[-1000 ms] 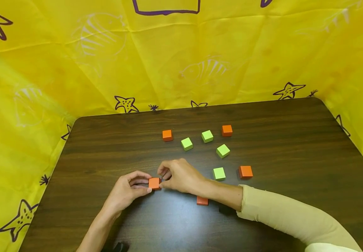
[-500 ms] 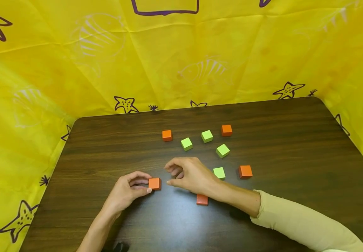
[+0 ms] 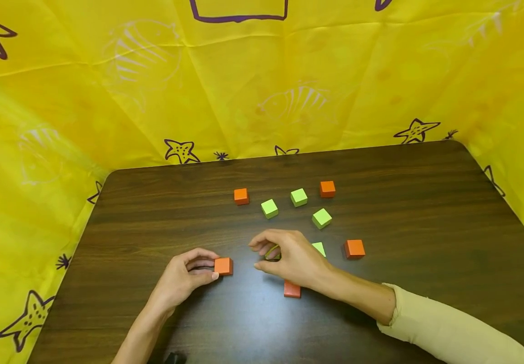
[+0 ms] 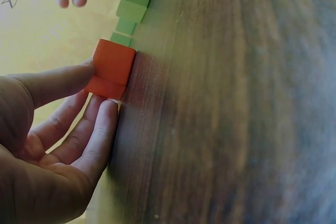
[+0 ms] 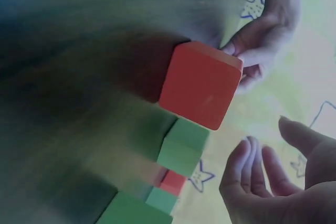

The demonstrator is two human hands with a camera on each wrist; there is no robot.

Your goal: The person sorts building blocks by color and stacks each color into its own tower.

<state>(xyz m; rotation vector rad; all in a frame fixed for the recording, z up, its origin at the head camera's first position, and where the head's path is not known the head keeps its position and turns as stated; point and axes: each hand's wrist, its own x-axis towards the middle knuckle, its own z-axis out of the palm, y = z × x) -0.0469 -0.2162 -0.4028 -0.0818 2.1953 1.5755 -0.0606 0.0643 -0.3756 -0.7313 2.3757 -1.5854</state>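
At the left of the head view my left hand (image 3: 184,278) holds an orange cube (image 3: 223,266) on the table, thumb on its near side and fingers at its far side. The left wrist view shows the thumb and a fingertip against this cube (image 4: 113,66). My right hand (image 3: 291,255), fingers loosely curved with a gap to the thumb, hovers to the right of it and holds nothing. A bit of green cube (image 3: 272,252) shows between its fingers. Partly covered by the right hand are another green cube (image 3: 318,248) and a red cube (image 3: 292,289).
Farther back on the dark wood table (image 3: 162,212) stand three green cubes, one of them (image 3: 321,218) nearer the right, and two orange cubes (image 3: 241,196). Another orange cube (image 3: 355,248) sits right of the right hand. A yellow printed cloth (image 3: 239,86) hangs behind the table.
My right hand has drawn away to the right from the orange cube, coming over the red and green cubes. The left hand and its cube have stayed in place.
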